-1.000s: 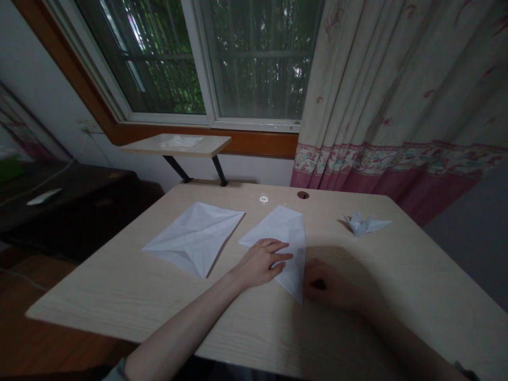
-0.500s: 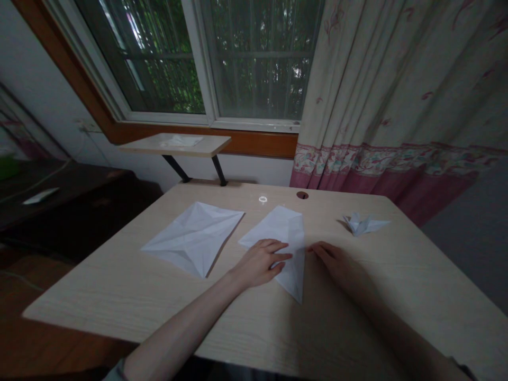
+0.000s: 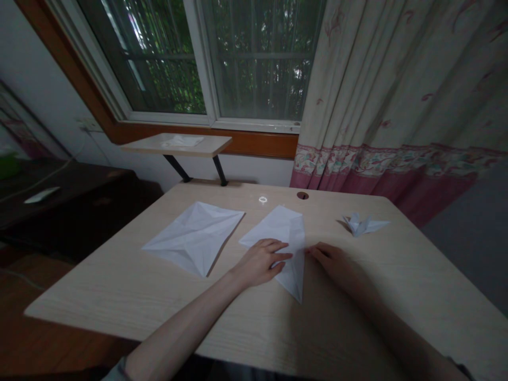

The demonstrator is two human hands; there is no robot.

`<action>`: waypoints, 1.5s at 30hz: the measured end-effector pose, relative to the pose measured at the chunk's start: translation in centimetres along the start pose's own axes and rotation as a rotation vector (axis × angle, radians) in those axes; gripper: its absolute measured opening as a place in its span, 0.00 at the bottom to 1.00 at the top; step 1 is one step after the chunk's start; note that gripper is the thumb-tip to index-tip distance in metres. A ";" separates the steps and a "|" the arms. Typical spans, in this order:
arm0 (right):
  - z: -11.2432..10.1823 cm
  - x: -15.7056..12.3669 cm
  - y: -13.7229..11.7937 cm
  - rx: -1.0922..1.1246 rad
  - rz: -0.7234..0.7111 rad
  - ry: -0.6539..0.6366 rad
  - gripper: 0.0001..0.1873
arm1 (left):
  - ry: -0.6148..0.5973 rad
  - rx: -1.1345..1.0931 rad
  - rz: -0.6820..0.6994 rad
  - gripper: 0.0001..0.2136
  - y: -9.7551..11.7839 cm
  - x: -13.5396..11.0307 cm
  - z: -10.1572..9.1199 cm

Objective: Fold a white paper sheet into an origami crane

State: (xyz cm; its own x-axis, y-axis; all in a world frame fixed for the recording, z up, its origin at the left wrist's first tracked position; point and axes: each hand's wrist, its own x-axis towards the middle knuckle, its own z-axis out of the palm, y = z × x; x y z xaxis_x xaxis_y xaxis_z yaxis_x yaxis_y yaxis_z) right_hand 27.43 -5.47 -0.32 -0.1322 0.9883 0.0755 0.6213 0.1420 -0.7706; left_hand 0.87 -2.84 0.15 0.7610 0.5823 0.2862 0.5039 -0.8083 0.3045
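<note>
A partly folded white sheet of paper (image 3: 280,225) lies on the desk in front of me, its right side a straight folded edge and its lower end a point. My left hand (image 3: 264,263) rests flat on it, fingers spread toward the fold. Just at the right edge is my right hand (image 3: 329,257), its fingers curled and close together, the tips at the paper's border. Nothing shows between those fingers, though their undersides are hidden. To the left lies a creased, opened-out white sheet (image 3: 194,238). A folded paper crane (image 3: 363,225) sits at the right.
The pale wooden desk (image 3: 130,296) has a round cable hole (image 3: 302,195) near its back edge. A small raised shelf (image 3: 138,144) on black legs holds more white paper (image 3: 183,141). Behind are a window and a curtain (image 3: 357,106). A dark table (image 3: 79,185) stands at left.
My right hand's fingertips have shifted slightly left, up to the folded edge. My left hand and the papers stay where they were.
</note>
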 end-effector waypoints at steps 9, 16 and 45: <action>0.0 -0.3 -0.6 -0.109 -0.061 0.044 0.13 | -0.015 0.018 0.002 0.15 0.2 0.1 -0.3; -0.2 -0.4 -1.7 -0.100 0.023 -0.012 0.15 | -0.002 0.012 0.015 0.15 0.1 0.0 -0.2; -0.3 -1.0 -0.5 0.190 -0.296 0.282 0.17 | 0.166 -0.106 0.083 0.12 0.7 0.1 -0.9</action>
State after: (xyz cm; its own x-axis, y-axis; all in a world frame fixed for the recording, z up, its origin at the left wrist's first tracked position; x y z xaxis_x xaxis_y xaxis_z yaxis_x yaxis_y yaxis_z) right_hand 27.52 -6.49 0.19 -0.0510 0.8868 0.4592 0.4318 0.4342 -0.7906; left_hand 0.98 -3.27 1.23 0.7158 0.5278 0.4572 0.3902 -0.8453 0.3650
